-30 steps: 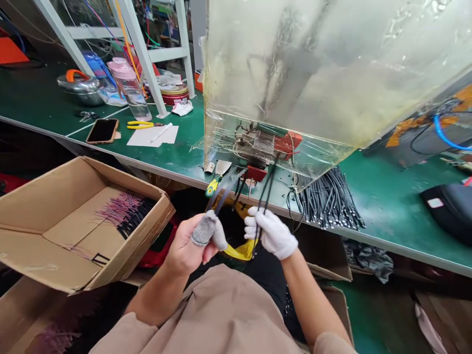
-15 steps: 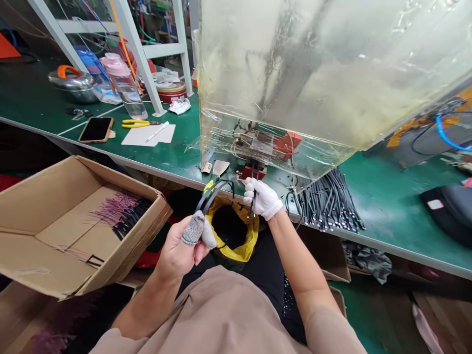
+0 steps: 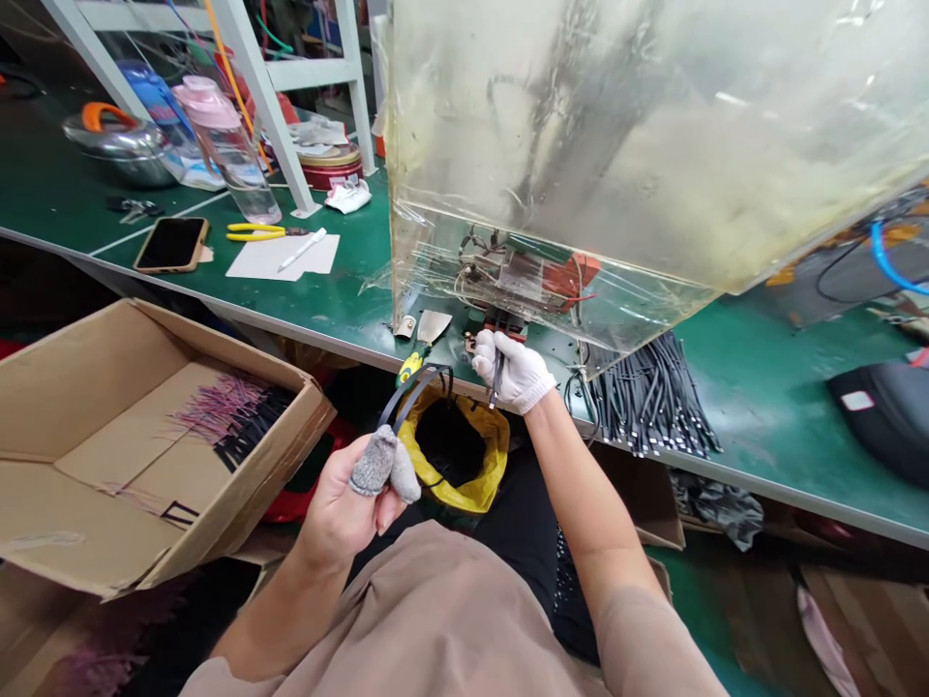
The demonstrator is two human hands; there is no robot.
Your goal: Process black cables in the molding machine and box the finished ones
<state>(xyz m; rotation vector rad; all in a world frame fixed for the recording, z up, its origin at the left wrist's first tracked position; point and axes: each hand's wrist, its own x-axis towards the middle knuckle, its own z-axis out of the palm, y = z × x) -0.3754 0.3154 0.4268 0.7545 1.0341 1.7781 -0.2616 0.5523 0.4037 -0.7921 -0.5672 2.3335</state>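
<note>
My left hand (image 3: 359,494), with grey cloth covers on the thumb and a finger, is closed on a few flat black cables (image 3: 415,395) that curve up and over toward the table edge. In a white glove, my right hand (image 3: 517,373) pinches black cables (image 3: 496,389) whose ends hang below the fingers. It sits at the front of a small machine fixture (image 3: 512,319) under a clear plastic guard (image 3: 552,145). Right of the glove lies a pile of black cables (image 3: 645,392). A scraper (image 3: 434,327) with a green and yellow handle rests left of it.
A cardboard box (image 3: 239,339) on the left holds pink-wired black pieces (image 3: 224,407). Below the table edge is an open yellow bag (image 3: 490,494). The green table (image 3: 341,310) carries a phone (image 3: 172,244), yellow pliers (image 3: 257,232), a bottle (image 3: 236,155) and a black case (image 3: 882,416).
My right hand has moved slightly up and closer to the fixture, with the cable ends now gathered together under the fingers. My left hand keeps its hold; the view has shifted a little.
</note>
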